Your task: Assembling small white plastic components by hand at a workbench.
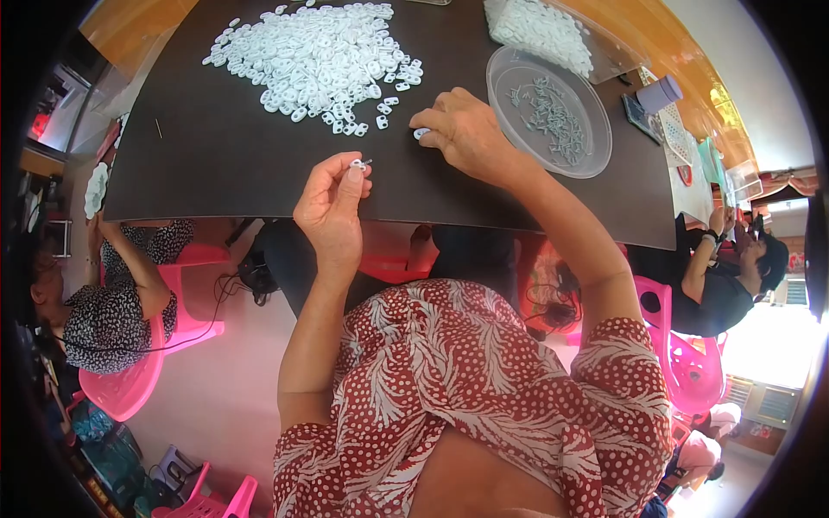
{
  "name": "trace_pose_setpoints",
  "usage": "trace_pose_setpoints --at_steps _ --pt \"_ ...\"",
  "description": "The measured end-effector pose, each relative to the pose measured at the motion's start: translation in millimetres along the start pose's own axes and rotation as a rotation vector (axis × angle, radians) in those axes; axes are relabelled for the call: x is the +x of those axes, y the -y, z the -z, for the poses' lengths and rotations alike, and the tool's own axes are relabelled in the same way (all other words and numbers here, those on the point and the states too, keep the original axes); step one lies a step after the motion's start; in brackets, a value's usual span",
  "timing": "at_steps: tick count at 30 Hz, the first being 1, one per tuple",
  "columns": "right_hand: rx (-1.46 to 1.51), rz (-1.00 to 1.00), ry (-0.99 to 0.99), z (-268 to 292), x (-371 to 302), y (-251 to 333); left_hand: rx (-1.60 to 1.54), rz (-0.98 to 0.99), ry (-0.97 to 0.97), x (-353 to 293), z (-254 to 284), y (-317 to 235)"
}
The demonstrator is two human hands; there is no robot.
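Note:
My left hand [332, 207] is raised over the table's near edge, thumb and fingers pinched on a small white plastic piece [356, 164]. A grey screw [368, 161] pokes out of that piece to the right. Further right and farther away, my right hand [466, 136] has its fingers curled down at the tabletop on another white plastic piece [420, 134], partly covered by the fingertips. A big pile of similar white two-holed pieces [311, 60] spreads ahead of both hands. Beside my right hand lies a round clear plastic lid or tray [598, 129] with many small screws [557, 116] on it.
A clear plastic box [615, 50] of white pieces stands at the far right of the dark table [216, 173]. Beyond the round tray lie a phone [641, 119] and a purple cup [659, 93]. People sit on pink chairs [129, 380] at left and right.

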State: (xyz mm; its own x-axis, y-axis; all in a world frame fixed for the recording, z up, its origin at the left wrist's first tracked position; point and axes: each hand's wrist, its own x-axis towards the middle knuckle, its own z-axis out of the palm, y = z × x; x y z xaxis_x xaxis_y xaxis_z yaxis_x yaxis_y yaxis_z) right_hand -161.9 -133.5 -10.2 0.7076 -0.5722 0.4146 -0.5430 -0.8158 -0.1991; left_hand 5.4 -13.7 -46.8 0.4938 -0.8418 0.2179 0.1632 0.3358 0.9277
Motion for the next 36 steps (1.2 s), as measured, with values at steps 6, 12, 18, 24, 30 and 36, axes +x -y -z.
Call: trace_pose_setpoints --at_steps 6,12,18,24,30,36 --pt "0.028 0.081 0.075 -1.3 6.7 -3.7 -0.001 -0.010 0.002 -0.2 1.0 -1.1" --pt "0.151 0.012 0.063 3.9 -1.6 -1.7 -0.030 0.016 0.020 -0.6 0.6 -2.4" --pt "0.293 -0.284 0.133 9.2 -6.2 9.2 -0.060 0.065 0.028 1.2 0.5 -5.8" --pt "0.506 -0.509 0.095 4.9 -7.1 12.0 -0.102 0.095 0.047 -0.7 -4.4 -15.1" --pt "0.710 -0.512 0.019 -2.5 -12.4 7.4 -0.092 0.110 0.051 -3.9 -10.6 -21.4" --pt "1.077 -0.761 0.058 11.7 -7.4 27.9 -0.151 0.189 0.056 -8.2 -23.8 -23.5"
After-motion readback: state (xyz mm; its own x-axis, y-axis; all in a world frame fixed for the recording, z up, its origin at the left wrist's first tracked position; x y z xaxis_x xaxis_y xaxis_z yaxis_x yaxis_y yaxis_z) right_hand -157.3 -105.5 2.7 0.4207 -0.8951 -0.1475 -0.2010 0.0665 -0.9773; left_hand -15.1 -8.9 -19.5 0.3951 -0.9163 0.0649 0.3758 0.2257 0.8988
